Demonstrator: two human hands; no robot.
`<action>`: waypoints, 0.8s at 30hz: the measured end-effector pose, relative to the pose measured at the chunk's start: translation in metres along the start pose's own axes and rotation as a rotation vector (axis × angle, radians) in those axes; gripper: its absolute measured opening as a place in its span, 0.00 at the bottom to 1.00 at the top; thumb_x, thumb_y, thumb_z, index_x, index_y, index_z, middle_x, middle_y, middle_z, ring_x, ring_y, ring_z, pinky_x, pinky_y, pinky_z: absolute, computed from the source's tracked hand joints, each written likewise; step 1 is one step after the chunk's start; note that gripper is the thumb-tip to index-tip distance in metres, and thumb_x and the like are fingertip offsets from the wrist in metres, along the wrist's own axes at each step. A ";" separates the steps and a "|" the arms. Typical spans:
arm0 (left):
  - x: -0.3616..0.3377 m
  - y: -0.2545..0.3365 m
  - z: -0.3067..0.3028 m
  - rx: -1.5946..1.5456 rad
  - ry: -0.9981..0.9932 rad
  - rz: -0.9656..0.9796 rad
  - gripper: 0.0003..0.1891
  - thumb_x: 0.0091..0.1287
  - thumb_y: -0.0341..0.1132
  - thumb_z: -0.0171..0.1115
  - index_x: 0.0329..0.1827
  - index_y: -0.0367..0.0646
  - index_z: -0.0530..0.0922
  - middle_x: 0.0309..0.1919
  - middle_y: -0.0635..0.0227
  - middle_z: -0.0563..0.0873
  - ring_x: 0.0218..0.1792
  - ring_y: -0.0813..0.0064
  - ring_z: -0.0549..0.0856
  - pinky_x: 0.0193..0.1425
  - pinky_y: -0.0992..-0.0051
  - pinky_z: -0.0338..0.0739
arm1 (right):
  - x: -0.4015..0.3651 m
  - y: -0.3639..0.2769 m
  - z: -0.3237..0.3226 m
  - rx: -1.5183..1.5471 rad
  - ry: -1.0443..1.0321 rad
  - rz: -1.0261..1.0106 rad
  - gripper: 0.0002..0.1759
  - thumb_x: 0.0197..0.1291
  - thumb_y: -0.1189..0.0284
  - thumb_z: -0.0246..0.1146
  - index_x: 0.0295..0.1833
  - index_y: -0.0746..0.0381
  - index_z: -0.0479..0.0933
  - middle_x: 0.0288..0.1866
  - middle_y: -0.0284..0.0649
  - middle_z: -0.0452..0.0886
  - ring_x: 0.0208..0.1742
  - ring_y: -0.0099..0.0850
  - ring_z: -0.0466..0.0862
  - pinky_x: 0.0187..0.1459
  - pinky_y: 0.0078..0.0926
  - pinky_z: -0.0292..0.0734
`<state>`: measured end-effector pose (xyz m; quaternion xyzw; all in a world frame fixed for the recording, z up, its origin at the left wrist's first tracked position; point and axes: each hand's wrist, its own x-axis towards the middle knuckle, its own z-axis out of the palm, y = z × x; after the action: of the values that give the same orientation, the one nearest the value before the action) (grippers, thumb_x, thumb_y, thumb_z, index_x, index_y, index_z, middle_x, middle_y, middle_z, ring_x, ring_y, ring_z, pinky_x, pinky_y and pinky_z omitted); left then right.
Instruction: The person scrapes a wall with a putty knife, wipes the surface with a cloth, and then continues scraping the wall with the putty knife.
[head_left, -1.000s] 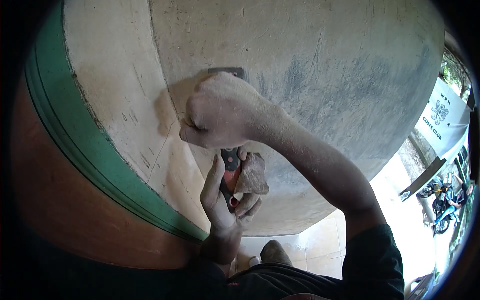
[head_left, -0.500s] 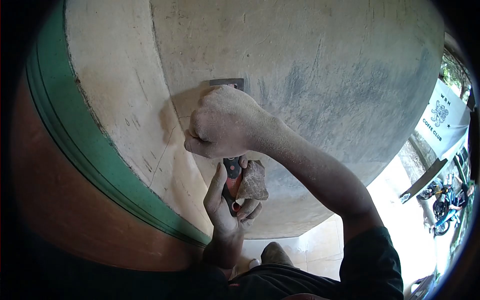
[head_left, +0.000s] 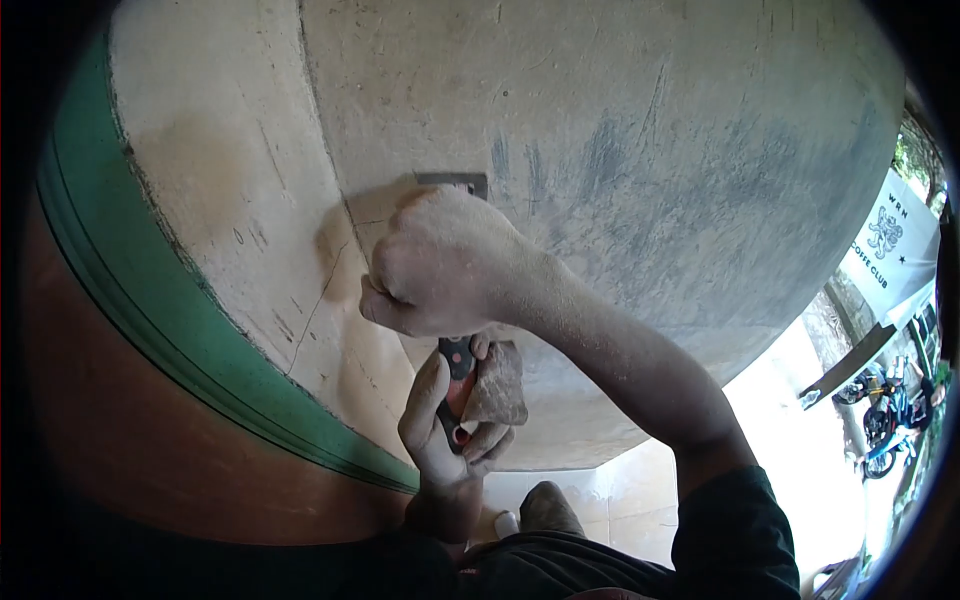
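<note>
A scraper has its flat metal blade [head_left: 452, 182] against the plastered wall [head_left: 420, 90]. My right hand [head_left: 440, 262], coated in pale dust, is closed in a fist around the upper handle and hides part of it. Below, the black and red scraper handle [head_left: 460, 385] shows between the fingers of my left hand [head_left: 432, 440], which grips its lower end. A crumpled grey-brown piece, perhaps folded sandpaper [head_left: 497, 385], is also held in the left fingers, beside the handle.
A green trim band [head_left: 170, 310] curves along the left, next to a brown surface [head_left: 120, 400]. Dark scuffs [head_left: 610, 170] and thin cracks mark the wall. Pale floor tiles [head_left: 630, 500] lie below. A white banner [head_left: 890, 235] and a motorbike [head_left: 885, 420] stand at the right.
Both hands and the scraper have moved a little down along the wall, towards my body. The view has shifted slightly. Both grips look the same.
</note>
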<state>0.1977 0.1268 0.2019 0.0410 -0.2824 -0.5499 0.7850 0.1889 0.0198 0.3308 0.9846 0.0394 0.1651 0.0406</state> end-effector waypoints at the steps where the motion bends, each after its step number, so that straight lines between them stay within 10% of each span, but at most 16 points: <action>1: 0.005 -0.001 -0.003 -0.043 -0.045 0.015 0.17 0.72 0.46 0.41 0.48 0.39 0.63 0.34 0.58 0.73 0.04 0.85 0.57 0.05 0.84 0.48 | 0.002 0.002 0.003 -0.060 0.053 -0.027 0.24 0.61 0.62 0.50 0.14 0.61 0.73 0.10 0.41 0.70 0.17 0.34 0.75 0.32 0.37 0.75; 24: 0.009 0.003 0.013 0.000 -0.067 0.021 0.17 0.73 0.46 0.39 0.49 0.41 0.64 0.30 0.63 0.74 0.05 0.86 0.56 0.06 0.86 0.48 | 0.005 0.003 -0.003 -0.066 0.106 -0.025 0.22 0.57 0.63 0.53 0.12 0.61 0.72 0.09 0.40 0.70 0.14 0.34 0.75 0.30 0.35 0.77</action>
<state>0.1958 0.1233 0.2177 0.0197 -0.3093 -0.5427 0.7807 0.1926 0.0172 0.3358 0.9720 0.0484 0.2179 0.0732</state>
